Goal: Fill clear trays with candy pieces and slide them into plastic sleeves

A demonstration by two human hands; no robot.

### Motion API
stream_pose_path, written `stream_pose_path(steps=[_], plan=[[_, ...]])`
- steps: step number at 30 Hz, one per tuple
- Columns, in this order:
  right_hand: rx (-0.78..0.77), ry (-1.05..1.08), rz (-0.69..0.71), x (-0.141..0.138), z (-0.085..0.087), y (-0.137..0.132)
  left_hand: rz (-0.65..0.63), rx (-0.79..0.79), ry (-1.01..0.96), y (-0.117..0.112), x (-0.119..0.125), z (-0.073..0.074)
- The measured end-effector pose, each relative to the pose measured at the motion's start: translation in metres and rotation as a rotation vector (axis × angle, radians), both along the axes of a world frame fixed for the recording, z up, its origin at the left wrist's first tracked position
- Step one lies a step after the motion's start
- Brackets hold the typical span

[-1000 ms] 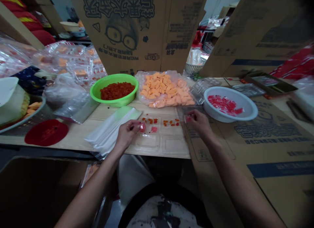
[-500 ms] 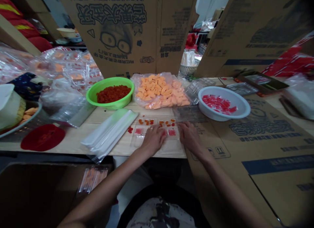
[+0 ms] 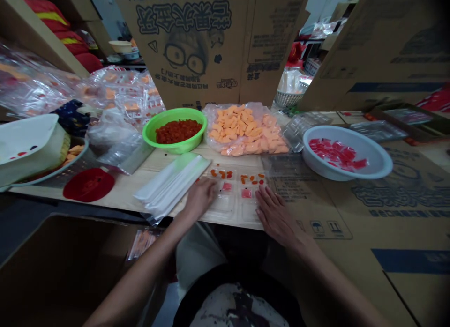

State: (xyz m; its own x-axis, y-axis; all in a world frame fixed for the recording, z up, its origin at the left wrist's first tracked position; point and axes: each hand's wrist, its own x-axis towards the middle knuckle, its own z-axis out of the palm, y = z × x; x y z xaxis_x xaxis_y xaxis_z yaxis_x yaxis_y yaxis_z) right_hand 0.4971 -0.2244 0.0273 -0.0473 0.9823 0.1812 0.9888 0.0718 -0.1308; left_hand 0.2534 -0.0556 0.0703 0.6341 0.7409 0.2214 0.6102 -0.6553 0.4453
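Resting 2 bare hands, both open, empty: L hand (image 3: 199,199) at left edge of clear plastic compartment tray (image 3: 230,214), R hand (image 3: 277,218) just right of it; 2 pink cubes (image 3: 227,186) in tray.

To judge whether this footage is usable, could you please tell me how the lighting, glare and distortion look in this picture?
In the head view, the wide lens warps the upright carton, the corners darken, and the lower-left box sits in shadow; the plastic bag shows soft glare, while the left hand and right hand look fairly sharp.
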Motion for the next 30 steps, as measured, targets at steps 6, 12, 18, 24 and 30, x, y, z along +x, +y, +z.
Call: stream_pose_path(steps=[6, 12, 18, 24, 30], plan=[[0.003, -0.024, -0.028, -0.006, -0.007, 0.000, -0.208, -0.094, 0.134, 0.040, -0.028, 0.003], [0.008, -0.025, -0.034, -0.005, -0.009, 0.001, -0.254, -0.042, 0.131, 0.039, -0.024, -0.007], [0.004, -0.008, -0.031, -0.005, -0.011, 0.000, -0.028, -0.119, -0.040, 0.039, -0.020, -0.009], [-0.024, 0.020, -0.039, -0.006, -0.008, 0.001, 0.167, -0.250, -0.070, 0.039, -0.012, -0.008], [-0.002, 0.011, -0.044, -0.009, -0.006, 0.000, -0.112, 0.092, 0.201, 0.011, -0.021, -0.002]])
